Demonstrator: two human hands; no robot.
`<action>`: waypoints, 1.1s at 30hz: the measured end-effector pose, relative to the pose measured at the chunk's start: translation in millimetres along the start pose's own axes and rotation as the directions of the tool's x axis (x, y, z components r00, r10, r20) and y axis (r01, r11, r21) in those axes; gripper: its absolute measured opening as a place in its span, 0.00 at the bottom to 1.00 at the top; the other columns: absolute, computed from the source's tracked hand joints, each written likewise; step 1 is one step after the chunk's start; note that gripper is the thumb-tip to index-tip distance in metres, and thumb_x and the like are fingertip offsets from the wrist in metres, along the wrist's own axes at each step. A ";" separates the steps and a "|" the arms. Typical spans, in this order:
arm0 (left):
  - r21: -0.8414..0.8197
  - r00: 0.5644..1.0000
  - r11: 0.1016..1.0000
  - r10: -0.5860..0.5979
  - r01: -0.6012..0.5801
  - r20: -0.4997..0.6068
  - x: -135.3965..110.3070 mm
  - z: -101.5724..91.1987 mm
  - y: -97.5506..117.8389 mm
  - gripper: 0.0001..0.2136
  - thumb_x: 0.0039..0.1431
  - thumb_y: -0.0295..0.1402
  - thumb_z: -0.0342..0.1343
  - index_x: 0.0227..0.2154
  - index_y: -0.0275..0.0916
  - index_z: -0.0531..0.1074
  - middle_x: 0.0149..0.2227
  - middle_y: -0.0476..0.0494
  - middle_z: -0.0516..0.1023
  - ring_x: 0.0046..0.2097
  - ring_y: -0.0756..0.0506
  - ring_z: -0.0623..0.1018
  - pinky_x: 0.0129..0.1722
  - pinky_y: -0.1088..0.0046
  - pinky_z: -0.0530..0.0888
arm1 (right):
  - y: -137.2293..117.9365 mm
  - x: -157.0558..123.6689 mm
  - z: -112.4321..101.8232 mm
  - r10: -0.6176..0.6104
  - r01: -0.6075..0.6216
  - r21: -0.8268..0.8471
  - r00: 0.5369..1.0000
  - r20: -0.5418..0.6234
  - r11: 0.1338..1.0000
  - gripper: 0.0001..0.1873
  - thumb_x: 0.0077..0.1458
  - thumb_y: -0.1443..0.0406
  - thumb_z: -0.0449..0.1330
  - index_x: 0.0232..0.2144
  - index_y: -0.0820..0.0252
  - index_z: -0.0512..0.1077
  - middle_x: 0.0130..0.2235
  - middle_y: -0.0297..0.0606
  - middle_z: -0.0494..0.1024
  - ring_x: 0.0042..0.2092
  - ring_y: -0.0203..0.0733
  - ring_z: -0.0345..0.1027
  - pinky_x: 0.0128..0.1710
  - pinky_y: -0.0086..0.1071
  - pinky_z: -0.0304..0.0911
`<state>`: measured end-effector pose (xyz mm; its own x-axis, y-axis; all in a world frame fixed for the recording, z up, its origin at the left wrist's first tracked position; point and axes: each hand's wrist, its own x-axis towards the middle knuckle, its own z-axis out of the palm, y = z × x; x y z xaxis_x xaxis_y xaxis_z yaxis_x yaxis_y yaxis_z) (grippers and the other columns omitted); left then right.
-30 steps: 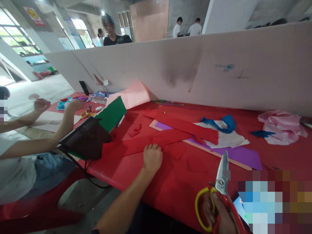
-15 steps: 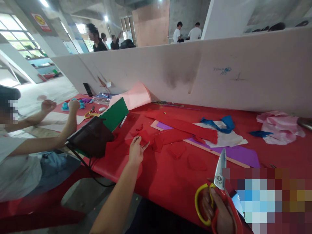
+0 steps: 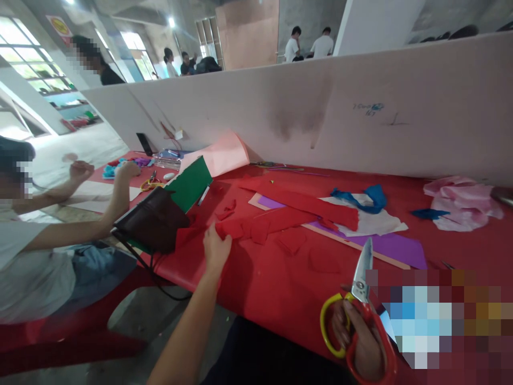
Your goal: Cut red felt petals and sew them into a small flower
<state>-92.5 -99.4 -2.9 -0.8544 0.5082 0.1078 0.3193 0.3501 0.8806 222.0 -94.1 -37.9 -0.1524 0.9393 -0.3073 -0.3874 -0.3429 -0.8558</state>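
Observation:
My left hand (image 3: 217,248) is at the near side of the red cloth pieces (image 3: 264,225) on the table. Its thumb and fingers are curled at the edge of a red piece, with the fingertips partly hidden. Low on the right, my right hand (image 3: 363,342) holds a pair of scissors (image 3: 363,286) by the yellow and red handles. The blades are closed and point upward, apart from the cloth. A long red strip (image 3: 316,206) lies across a purple sheet (image 3: 395,250) and a white cloth (image 3: 380,227).
A brown bag (image 3: 154,222) and a green board (image 3: 190,184) stand left of my left hand. A person (image 3: 36,256) sits farther left. Blue cloth (image 3: 374,200) and crumpled pink cloth (image 3: 460,203) lie to the right. A pale partition (image 3: 240,112) borders the red table (image 3: 276,297).
My left hand has moved slightly left and down, and its fingers are now curled at the red cloth. The right hand and scissors stay nearly in place. A person behind the partition moved left.

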 end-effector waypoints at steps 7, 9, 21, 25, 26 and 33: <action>0.615 0.941 0.716 0.205 -0.331 0.269 -17.0 43.2 25.5 0.14 0.55 0.38 0.52 0.38 0.34 0.75 0.44 0.31 0.72 0.50 0.34 0.67 0.49 0.56 0.64 | -6.9 -5.5 10.7 0.021 -0.021 0.006 1.000 -0.009 1.000 0.18 0.44 0.55 0.67 0.22 0.58 0.63 0.15 0.24 0.61 0.13 0.27 0.51 0.09 0.21 0.49; 0.635 0.953 0.714 0.164 -0.294 0.256 -14.0 55.7 29.1 0.16 0.53 0.39 0.54 0.39 0.32 0.74 0.45 0.28 0.71 0.51 0.33 0.67 0.48 0.56 0.64 | -8.8 -7.4 13.6 0.009 -0.009 0.005 1.000 0.018 1.000 0.16 0.46 0.56 0.66 0.24 0.58 0.64 0.14 0.23 0.60 0.13 0.27 0.50 0.10 0.21 0.49; 0.376 0.957 0.913 0.050 -0.160 0.286 4.0 75.1 19.3 0.15 0.48 0.29 0.58 0.41 0.36 0.71 0.37 0.36 0.79 0.42 0.40 0.76 0.43 0.65 0.67 | -3.6 -5.9 8.4 -0.020 0.019 0.025 0.999 0.037 1.000 0.16 0.50 0.56 0.63 0.37 0.58 0.68 0.16 0.21 0.59 0.14 0.27 0.48 0.11 0.21 0.48; 0.172 0.935 0.974 0.079 -0.145 0.345 -5.3 66.0 32.0 0.09 0.49 0.31 0.57 0.35 0.38 0.74 0.37 0.43 0.79 0.38 0.45 0.77 0.39 0.72 0.69 | -3.8 -6.4 7.3 -0.030 0.029 0.021 0.998 0.054 0.999 0.17 0.49 0.57 0.64 0.40 0.57 0.67 0.17 0.21 0.60 0.14 0.27 0.49 0.11 0.21 0.49; 0.085 0.923 0.989 0.077 -0.117 0.376 -10.8 60.6 37.1 0.09 0.49 0.32 0.57 0.34 0.38 0.74 0.36 0.45 0.79 0.38 0.46 0.77 0.39 0.73 0.69 | -4.7 -6.9 7.9 -0.029 0.028 0.019 0.998 0.051 0.999 0.18 0.49 0.56 0.63 0.41 0.57 0.67 0.17 0.22 0.61 0.14 0.27 0.50 0.11 0.21 0.49; -0.279 0.447 0.829 0.039 0.485 0.894 -69.1 19.3 68.6 0.10 0.40 0.29 0.65 0.30 0.38 0.77 0.31 0.48 0.78 0.32 0.50 0.75 0.37 0.75 0.69 | -16.5 -12.6 32.4 -0.022 0.030 -0.100 0.997 0.080 0.995 0.26 0.51 0.54 0.61 0.49 0.56 0.63 0.18 0.24 0.66 0.15 0.31 0.56 0.13 0.24 0.56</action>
<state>-3.7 -95.3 41.2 -0.0028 0.9441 -0.3298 -0.2637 0.3174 0.9109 200.9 -100.7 -6.4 -0.2158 0.9428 -0.2541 -0.2994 -0.3116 -0.9018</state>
